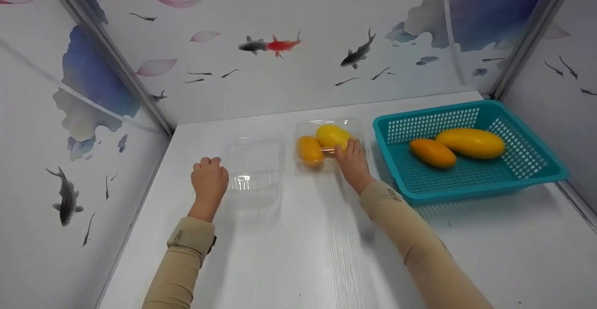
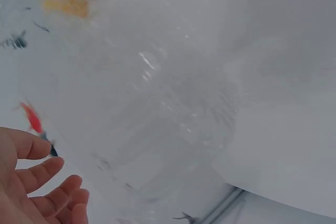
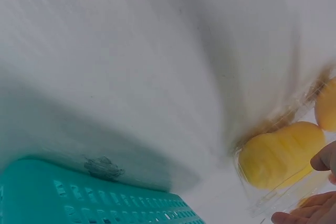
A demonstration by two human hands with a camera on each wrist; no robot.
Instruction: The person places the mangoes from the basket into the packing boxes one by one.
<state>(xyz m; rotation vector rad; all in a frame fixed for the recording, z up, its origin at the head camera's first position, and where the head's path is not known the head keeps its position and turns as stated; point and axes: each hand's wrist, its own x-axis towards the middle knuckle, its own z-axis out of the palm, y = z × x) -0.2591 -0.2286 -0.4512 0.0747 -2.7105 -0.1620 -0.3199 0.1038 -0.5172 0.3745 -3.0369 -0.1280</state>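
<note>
Two mangoes, one orange-yellow [image 1: 310, 150] and one brighter yellow [image 1: 332, 135], lie side by side in a clear plastic container [image 1: 303, 125] at the back of the table. My right hand [image 1: 353, 162] is at this container's right front, with its fingers extended over the yellow mango and the rim. In the right wrist view, the thumb and fingers are spread apart beside the yellow mango [image 3: 281, 153]. Left of it stands another clear plastic container [image 1: 256, 181] with nothing inside. Beside its left edge is my left hand [image 1: 210, 181], its fingers loosely bent around nothing in the left wrist view.
A teal mesh basket [image 1: 471, 190] stands on the right, close to my right forearm. It holds a small orange mango [image 1: 433, 153] and a larger yellow one [image 1: 471, 143]. Printed wall panels [image 1: 280, 80] enclose the white table [image 1: 298, 253] at the back and sides.
</note>
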